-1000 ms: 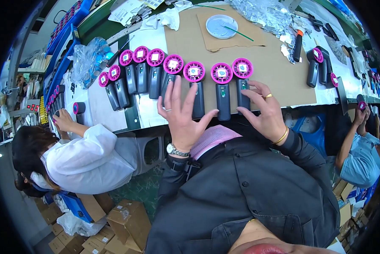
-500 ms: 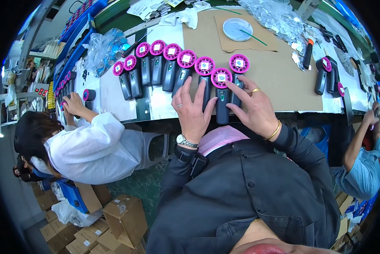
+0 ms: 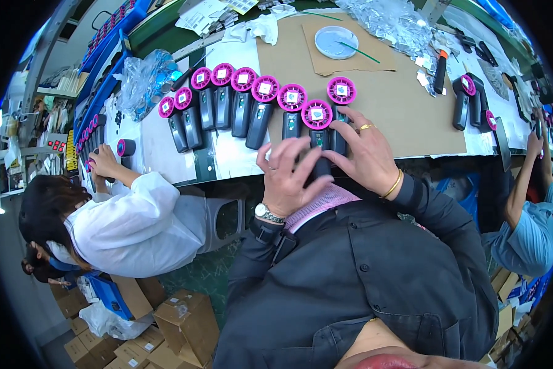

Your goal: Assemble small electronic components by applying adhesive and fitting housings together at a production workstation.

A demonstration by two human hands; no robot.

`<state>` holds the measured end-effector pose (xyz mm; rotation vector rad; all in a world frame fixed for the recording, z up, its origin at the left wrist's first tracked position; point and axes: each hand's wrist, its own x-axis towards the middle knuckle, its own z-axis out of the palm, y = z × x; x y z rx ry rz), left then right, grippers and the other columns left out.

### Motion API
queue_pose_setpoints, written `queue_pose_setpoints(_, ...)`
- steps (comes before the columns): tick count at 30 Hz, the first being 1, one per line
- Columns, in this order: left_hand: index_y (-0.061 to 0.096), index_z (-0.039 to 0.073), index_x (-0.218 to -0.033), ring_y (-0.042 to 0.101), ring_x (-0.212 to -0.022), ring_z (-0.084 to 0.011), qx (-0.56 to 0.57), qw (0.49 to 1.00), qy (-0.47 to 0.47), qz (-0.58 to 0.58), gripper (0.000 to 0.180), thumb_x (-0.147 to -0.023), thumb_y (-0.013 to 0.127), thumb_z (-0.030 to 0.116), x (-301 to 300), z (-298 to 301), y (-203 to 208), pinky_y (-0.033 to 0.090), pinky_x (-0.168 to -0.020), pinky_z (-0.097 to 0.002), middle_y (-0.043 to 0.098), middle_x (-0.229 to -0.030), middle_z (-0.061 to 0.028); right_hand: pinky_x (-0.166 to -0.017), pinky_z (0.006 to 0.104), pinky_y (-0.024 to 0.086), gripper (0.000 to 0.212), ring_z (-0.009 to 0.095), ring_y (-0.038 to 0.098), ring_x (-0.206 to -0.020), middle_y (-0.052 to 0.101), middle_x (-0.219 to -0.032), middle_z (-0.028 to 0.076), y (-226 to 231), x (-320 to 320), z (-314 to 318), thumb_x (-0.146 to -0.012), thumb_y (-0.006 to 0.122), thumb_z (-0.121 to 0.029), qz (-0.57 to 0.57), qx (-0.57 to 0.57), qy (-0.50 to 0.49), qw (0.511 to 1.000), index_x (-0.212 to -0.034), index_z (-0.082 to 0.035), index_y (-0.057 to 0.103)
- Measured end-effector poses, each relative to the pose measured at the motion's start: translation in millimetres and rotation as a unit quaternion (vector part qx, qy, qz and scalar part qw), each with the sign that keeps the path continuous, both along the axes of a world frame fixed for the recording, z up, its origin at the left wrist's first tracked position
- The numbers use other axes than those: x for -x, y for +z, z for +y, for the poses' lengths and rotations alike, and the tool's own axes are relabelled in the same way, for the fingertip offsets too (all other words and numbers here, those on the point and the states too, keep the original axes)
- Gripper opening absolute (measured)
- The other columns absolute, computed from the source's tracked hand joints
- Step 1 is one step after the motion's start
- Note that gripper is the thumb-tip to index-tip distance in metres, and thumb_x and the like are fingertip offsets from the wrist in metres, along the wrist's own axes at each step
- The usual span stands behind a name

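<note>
Several small handheld fans with dark handles and pink slotted round heads lie in a curved row. Each head has a small white square at its centre. The nearest fan [image 3: 317, 115] points its handle toward me. Slightly blurred, my left hand [image 3: 287, 175] is over that handle, its fingers apart and partly covering it. Against the nearest fan's right side, my right hand [image 3: 370, 154] has thumb and index finger spread. Beneath its fingers runs the handle of the right-hand fan [image 3: 341, 91]; whether they press on it is hard to see.
Brown board [image 3: 412, 117] covers part of the table, with a white dish [image 3: 336, 42] and green stick on it. More fans [image 3: 464, 98] lie right, near an orange-and-black tool [image 3: 440, 71]. A co-worker in white [image 3: 128, 215] sits left; another person in blue [image 3: 528, 240] is right.
My left hand has come down and toward me, from beside the fans onto the nearest fan's handle. My right index finger has drawn back from the nearest fan's head.
</note>
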<state>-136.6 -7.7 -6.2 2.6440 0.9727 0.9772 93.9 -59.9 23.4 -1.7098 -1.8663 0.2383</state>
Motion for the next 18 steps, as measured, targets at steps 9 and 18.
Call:
queue_pose_setpoints(9, 0.072, 0.022, -0.142, 0.051, -0.142, -0.0271, -0.015, 0.996, -0.044, 0.074, 0.067, -0.085, 0.087, 0.054, -10.2, 3.9, 2.5, 0.024, -0.123, -0.0595, 0.062, -0.147, -0.0038, -0.104, 0.0488, 0.055, 0.051, 0.042, 0.067, -0.121, 0.057, -0.151, 0.020, -7.5, -13.2, 0.5, -0.090, 0.086, -0.018, -0.002, -0.041, 0.032, 0.999, -0.136, -0.008, 0.065)
queue_pose_setpoints(18, 0.068, 0.017, -0.147, 0.050, -0.145, -0.0280, 0.013, 1.000, 0.003, 0.019, 0.072, -0.087, 0.087, 0.051, -13.9, 22.3, -2.7, 0.025, -0.123, -0.0612, 0.061, -0.150, -0.0055, -0.093, 0.0474, 0.056, 0.063, 0.036, 0.068, -0.106, 0.060, -0.141, 0.018, 8.0, -5.7, 6.3, -0.097, 0.081, -0.029, -0.062, -0.026, 0.059, 0.996, -0.156, -0.022, 0.061)
